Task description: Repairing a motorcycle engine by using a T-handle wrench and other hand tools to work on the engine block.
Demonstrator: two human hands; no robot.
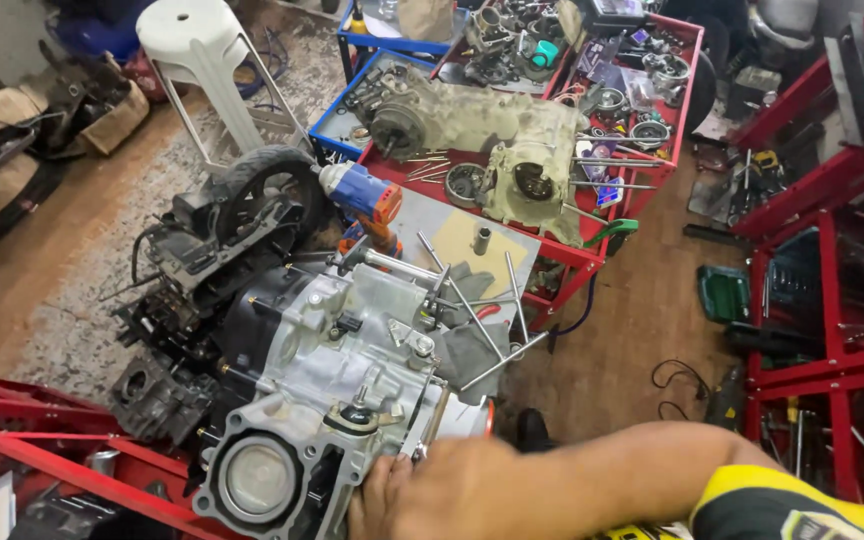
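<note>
A silver-grey scooter engine lies in front of me, its round cylinder opening facing up at the lower left. Several long metal studs stick out of its right side. My right hand reaches in from the lower right, in a yellow and black sleeve. Its fingers curl over the engine's near edge. A small black tyre sits at the engine's far end. A blue and orange power tool lies just beyond it. My left hand is out of sight.
Behind the engine, a red tray table carries a dirty beige crankcase and many small parts. A white plastic stool stands at the back left. Red racks line the right side, with a green case on the floor.
</note>
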